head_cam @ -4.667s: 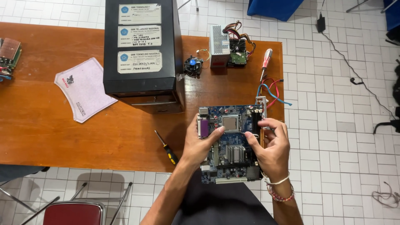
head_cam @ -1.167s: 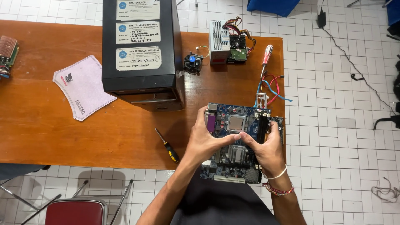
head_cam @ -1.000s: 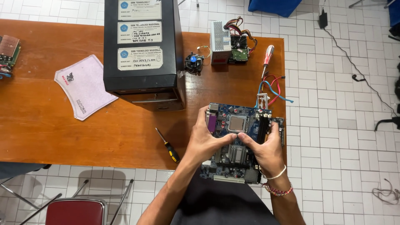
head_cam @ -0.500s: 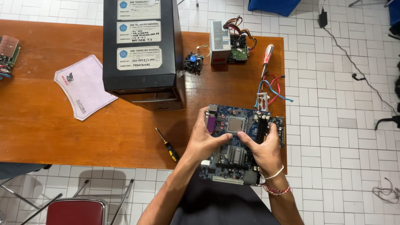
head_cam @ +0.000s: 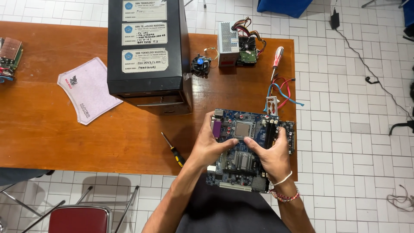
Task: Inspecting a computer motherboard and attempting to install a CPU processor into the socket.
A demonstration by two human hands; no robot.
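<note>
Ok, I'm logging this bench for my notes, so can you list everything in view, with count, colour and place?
motherboard: 1, blue, table's near edge, in both hands
computer case: 1, black, lying at table centre
power supply: 1, grey, far edge
cooler fan: 1, black and blue, beside the case
screwdriver: 1, red handle, right of the supply
small screwdriver: 1, black and yellow, left of the board
cables: a bunch, red and blue, right end
bag: 1, pale pink, left of the case
table: 1, brown wood
chair: 1, red seat, below
left hand: grip on board's left side
right hand: grip on board's right side
</note>
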